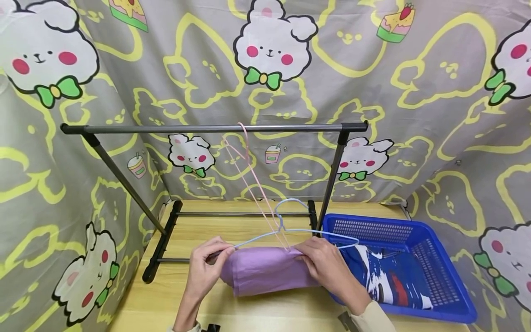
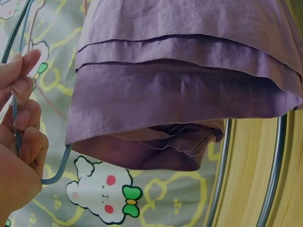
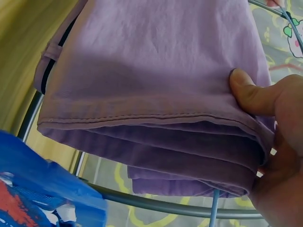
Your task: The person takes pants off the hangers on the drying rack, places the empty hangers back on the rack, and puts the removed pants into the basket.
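Folded purple trousers (image 1: 271,272) hang draped over the lower bar of a light blue hanger (image 1: 304,230); a belt loop (image 3: 53,50) shows at their waistband. My left hand (image 1: 209,265) holds the hanger's left end, its fingers curled round the blue wire in the left wrist view. On the other side my right hand (image 1: 325,263) grips the trousers by their upper right edge, the thumb lying on the cloth. The hanger's hook points up and away from me. Just beyond, a pink hanger (image 1: 247,147) hangs from the rack, its lower end overlapping the trousers in the head view.
A dark metal clothes rack (image 1: 186,129) stands across the wooden table (image 1: 141,309), its feet at left and right. At the right is a blue plastic basket (image 1: 431,313) holding a blue garment (image 1: 390,276) with white and red print. Patterned grey curtain (image 1: 356,97) surrounds the table.
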The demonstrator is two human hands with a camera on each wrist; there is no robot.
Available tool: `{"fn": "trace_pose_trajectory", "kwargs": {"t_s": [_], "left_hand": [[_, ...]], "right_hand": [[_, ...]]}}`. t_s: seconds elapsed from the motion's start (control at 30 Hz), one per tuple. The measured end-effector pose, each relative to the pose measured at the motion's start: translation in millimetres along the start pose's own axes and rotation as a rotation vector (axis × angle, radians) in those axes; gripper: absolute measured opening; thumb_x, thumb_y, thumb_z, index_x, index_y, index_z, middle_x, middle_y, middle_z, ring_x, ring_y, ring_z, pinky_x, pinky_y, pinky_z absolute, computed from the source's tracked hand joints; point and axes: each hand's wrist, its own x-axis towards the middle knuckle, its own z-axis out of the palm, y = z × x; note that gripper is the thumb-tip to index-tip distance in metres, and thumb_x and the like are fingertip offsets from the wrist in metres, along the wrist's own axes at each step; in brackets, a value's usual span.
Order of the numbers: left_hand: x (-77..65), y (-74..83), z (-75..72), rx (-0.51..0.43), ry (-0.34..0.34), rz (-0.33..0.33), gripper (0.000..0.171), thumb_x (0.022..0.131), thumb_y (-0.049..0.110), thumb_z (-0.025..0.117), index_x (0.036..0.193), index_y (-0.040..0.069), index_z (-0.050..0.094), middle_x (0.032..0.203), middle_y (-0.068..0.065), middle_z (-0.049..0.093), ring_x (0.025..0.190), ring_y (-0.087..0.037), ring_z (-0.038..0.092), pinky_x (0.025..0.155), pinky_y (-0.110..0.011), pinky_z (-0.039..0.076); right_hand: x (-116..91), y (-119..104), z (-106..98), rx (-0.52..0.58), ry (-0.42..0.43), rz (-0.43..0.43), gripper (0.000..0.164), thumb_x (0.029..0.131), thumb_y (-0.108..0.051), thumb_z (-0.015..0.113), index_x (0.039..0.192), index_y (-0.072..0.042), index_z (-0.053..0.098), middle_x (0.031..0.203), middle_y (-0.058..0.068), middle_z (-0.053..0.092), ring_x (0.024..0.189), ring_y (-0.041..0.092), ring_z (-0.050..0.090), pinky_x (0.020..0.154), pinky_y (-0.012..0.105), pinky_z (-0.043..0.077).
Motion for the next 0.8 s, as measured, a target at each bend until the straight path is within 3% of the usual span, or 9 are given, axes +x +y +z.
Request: {"fn": "trace_pose_trajectory", "kwargs": {"t_s": [0.2,0.43,0.8], "left_hand": [[-0.1,-1.8,1.1,0.019,0.004,0.027,0.022,0.085,-0.013,0.075,0.092,0.008,0.08,0.077,-0.009,0.069,0.064,-0.016,0.061,0.058,-0.018,0.049],[-1.0,-8.2,10.0,0.076,0.004,0.098,0.022,0.083,-0.01,0.079,0.091,0.01,0.08,0.078,-0.002,0.071,0.065,-0.015,0.065,0.061,-0.017,0.049],[-6.3,-13.6,9.8,0.195,0.065,0.117,0.021,0.081,-0.006,0.082,0.089,0.014,0.081,0.079,0.003,0.071,0.065,-0.011,0.066,0.063,-0.016,0.049]], "right_hand": [[2.9,-3.6,-2.1,-0.045,0.012,-0.002,0.021,0.076,-0.003,0.083,0.096,-0.01,0.079,0.09,0.0,0.074,0.084,0.019,0.068,0.075,0.04,0.057],[9.1,-10.3,-5.9,-0.067,0.019,-0.024,0.018,0.079,-0.003,0.079,0.095,-0.011,0.079,0.092,0.0,0.075,0.086,0.02,0.071,0.077,0.04,0.057],[14.7,-31.8,-20.8,-0.076,0.076,-0.022,0.02,0.083,-0.002,0.067,0.099,-0.007,0.079,0.092,0.001,0.074,0.089,0.024,0.069,0.084,0.044,0.057]]}}
